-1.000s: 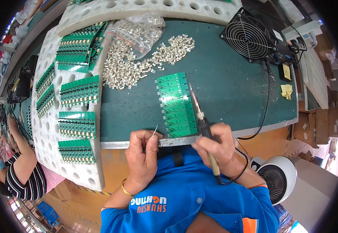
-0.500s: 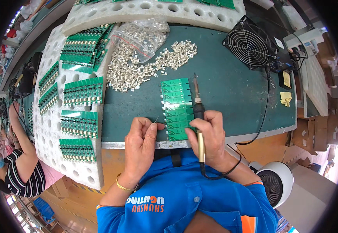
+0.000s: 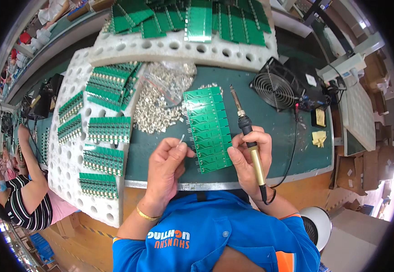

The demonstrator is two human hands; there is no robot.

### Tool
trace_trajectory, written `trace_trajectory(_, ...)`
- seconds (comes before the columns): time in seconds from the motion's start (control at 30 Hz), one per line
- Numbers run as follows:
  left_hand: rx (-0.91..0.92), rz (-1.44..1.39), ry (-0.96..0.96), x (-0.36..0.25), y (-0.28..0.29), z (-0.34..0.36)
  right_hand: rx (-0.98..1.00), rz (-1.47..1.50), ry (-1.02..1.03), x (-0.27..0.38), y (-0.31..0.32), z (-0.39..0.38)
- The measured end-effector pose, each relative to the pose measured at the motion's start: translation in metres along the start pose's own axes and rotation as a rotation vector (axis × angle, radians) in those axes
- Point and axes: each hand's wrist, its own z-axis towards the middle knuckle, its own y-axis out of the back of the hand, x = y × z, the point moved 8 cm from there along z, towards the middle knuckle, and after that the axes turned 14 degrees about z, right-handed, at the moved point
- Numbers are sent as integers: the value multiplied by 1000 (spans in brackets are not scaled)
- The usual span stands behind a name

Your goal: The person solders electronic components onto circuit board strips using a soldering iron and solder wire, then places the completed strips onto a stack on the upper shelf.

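A green circuit board with a row of pins along its left edge is between my hands, slightly tilted. My left hand pinches a thin piece of solder wire, a fingertip reaching the board's pinned edge. My right hand grips a soldering iron with a black and gold handle, its tip pointing away from me. The right thumb lies at the board's right edge. Whether the board is fully off the table cannot be told.
White perforated foam trays on the left and at the back carry green boards. A bag and loose pile of small white connectors lie behind my left hand. A black fan stands back right. A co-worker sits at far left.
The board now appears larger and tilted, shifted toward the front edge. My right hand has turned the iron and moved slightly right. The whole view has shifted, showing more of the back tray.
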Motion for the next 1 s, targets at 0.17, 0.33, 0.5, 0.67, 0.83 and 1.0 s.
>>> trace_trajectory(0.17,163,-168,113,-16,-29,20,-7,36,-29,-4,0,31)
trace_trajectory(0.33,236,-201,94,-24,-37,36,-11,1,-14,-6,2,48)
trace_trajectory(0.5,211,-207,114,-25,-41,49,-30,-25,-19,-15,7,58)
trace_trajectory(0.67,192,-197,125,-23,-39,58,-41,-23,-46,-24,7,62)
trace_trajectory(0.83,178,-207,136,-21,-38,62,-54,-25,-61,-29,8,64)
trace_trajectory(1.0,178,-208,135,-20,-37,63,-42,-50,-26,-30,9,64)
